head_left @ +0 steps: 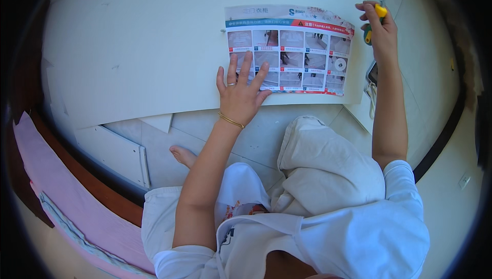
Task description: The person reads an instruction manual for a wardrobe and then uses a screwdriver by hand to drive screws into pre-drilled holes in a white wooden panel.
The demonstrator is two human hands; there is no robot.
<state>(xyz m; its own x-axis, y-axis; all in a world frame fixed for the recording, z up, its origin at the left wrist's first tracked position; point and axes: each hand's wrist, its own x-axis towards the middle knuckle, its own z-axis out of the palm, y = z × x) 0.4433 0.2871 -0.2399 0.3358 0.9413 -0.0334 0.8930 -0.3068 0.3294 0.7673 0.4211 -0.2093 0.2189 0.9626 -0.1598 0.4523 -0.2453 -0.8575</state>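
My left hand [241, 97] lies with fingers spread on the lower left part of a printed instruction sheet [292, 64]. The sheet shows rows of small photos under a coloured header band, and its lower edge curls a little. Under it is a large white board [148, 53]. Off the board's right edge, my right hand [383, 30] is closed around a screwdriver [380, 10] with a yellow and green handle. Its shaft is blurred and hard to make out. A small peg-like piece [223, 31] sits by the sheet's left edge.
White panels [115, 151] lie on the tiled floor at the left. Near my right forearm are a dark device [372, 74] and a pale cord [372, 94]. Pink bedding [77, 192] on a brown wooden frame [110, 197] borders the left side. My bare foot [183, 156] is close to the board.
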